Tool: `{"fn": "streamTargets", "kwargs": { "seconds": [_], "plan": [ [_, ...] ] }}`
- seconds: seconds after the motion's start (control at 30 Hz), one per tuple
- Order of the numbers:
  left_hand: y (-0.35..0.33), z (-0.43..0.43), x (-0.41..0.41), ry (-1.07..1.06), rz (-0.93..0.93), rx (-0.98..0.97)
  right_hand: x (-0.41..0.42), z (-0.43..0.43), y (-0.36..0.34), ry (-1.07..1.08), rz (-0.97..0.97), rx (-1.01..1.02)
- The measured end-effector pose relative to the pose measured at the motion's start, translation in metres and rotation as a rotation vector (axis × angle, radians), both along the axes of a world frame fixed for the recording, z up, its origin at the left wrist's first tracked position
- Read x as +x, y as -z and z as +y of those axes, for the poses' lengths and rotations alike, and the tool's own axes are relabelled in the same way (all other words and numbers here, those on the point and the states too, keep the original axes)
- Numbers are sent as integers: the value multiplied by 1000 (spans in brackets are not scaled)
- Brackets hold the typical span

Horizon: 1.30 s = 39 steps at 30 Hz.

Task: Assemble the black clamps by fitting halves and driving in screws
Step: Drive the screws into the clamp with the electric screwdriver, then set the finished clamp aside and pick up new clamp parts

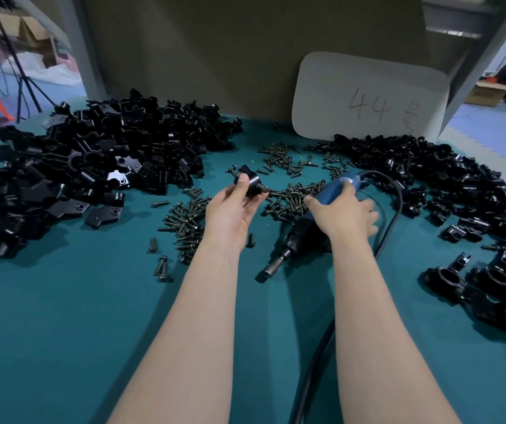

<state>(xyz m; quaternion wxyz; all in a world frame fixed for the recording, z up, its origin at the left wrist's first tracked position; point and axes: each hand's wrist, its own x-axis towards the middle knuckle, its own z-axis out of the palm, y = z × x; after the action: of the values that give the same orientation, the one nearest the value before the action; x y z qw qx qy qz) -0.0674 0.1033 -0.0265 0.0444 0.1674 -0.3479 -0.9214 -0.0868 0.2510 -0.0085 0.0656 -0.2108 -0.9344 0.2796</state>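
our left hand [233, 209] pinches 1 black clamp [251, 183] with a screw [262, 188] standing out of its side, not yet driven in, we judge. just right of this grip, our right hand [342, 214] is closed around the blue screwdriver [303, 237]. some finished clamps [502, 286] lie far to the right, while big piles of halves [92, 166] wait at the left, so most of the work remains. loose screws [288, 200] crowd between the 2 grips, and nearer to us the table [62, 316] gives room for moving.

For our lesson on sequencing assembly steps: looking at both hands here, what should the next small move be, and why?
Probably lift the electric screwdriver and bring its bit to the screw. The left hand holds a clamp with that screw sticking out, and the right hand grips the tool, which lies on the table.
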Motion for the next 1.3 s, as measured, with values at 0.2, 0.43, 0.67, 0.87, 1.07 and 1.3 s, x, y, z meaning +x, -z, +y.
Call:
{"fn": "streamTargets", "kwargs": {
  "seconds": [0.2, 0.43, 0.67, 0.87, 1.07, 1.3],
  "plan": [
    [0, 6, -2, -29, 16, -49, 5, -12, -26, -464, 320, -188],
    [-2, 9, -1, -15, 62, -169, 4, -31, -17, -613, 264, -225],
    [-2, 13, 0, -22, 74, -232, 3, -30, -9, -531, 191, -510],
    [-1, 13, -3, -36, 80, -254, 5, -34, -11, -512, 208, -501],
    [-1, 11, -3, -52, 65, -116, 6, -15, -26, -181, 347, -112],
    [-2, 5, -1, 58, -40, 135, 7, 3, -12, -86, -70, -110]
  ]
}}
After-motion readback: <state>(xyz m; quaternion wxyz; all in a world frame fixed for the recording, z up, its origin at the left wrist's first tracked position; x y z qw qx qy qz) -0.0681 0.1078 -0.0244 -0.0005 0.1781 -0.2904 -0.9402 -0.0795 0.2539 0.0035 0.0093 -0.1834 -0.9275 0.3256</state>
